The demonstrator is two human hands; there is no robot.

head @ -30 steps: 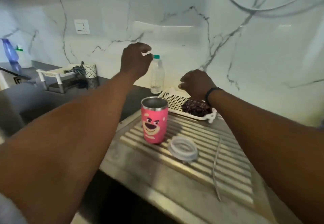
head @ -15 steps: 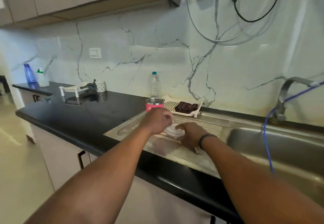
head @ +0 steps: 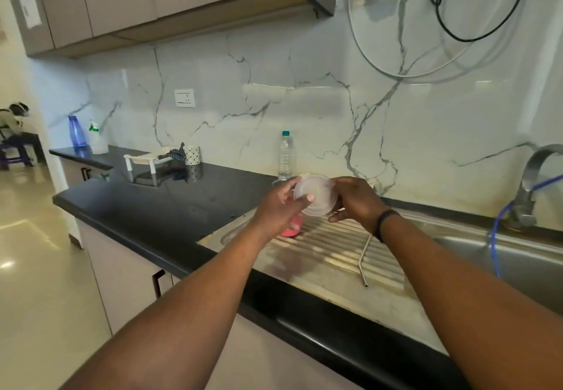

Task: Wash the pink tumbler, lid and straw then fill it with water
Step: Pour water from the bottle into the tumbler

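Both hands hold the clear lid (head: 315, 196) up above the ribbed draining board (head: 332, 246). Left hand (head: 278, 206) pinches the lid's near edge, thumb on its face; right hand (head: 355, 202) curls round the far rim. I judge the two-handed hold is for turning the lid over to inspect it, or to carry it level toward the sink basin (head: 502, 264) off to the right of the hands. Pink tumbler (head: 292, 228) stands upright directly behind and below the left hand, mostly hidden by it; cannot tell if it is wet. Metal straw (head: 365, 260) lies flat in the board's grooves below the right wrist, which should keep it from rolling. Tap (head: 530, 182) well to the right of the hands; no water seen running. Washing looks not yet begun.
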